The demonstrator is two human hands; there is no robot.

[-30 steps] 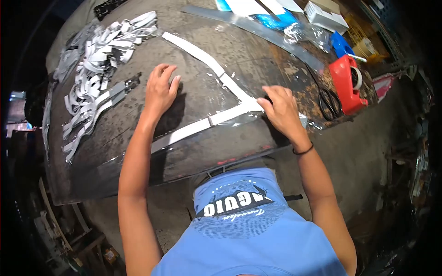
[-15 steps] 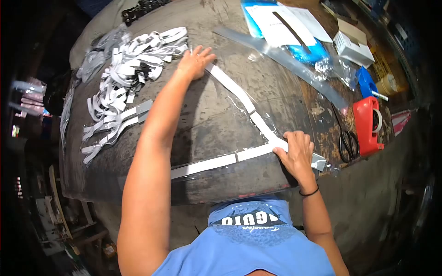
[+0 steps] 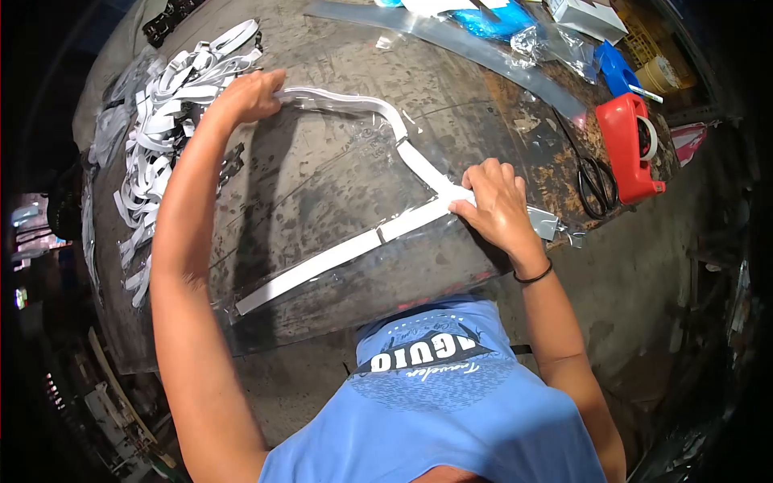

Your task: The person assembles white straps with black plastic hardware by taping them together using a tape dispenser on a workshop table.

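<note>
A long white strap [image 3: 322, 266] lies on the table in a V shape, with clear plastic film around it and a dark band across each arm. My left hand [image 3: 254, 95] is closed round the far end of its upper arm, which curves and lifts a little off the table. At the fold of the V, my right hand [image 3: 498, 208] grips the strap, thumb pressed on it and fingers curled. A grey end piece [image 3: 543, 224] in clear plastic sticks out past that hand. Beside my left hand is a heap of white straps [image 3: 165, 121].
On the right are a red tape dispenser [image 3: 624, 153], black scissors [image 3: 597, 187] and a blue object [image 3: 618, 71]. A long clear plastic strip [image 3: 459, 48] crosses the far side, near a white box [image 3: 586, 18] and crumpled plastic [image 3: 564, 50]. The table's front edge runs close to my body.
My left hand has moved left toward the heap and closed from spread fingers, drawing the strap's upper arm into a curve. My right hand stays at the fold. The view has shifted.
</note>
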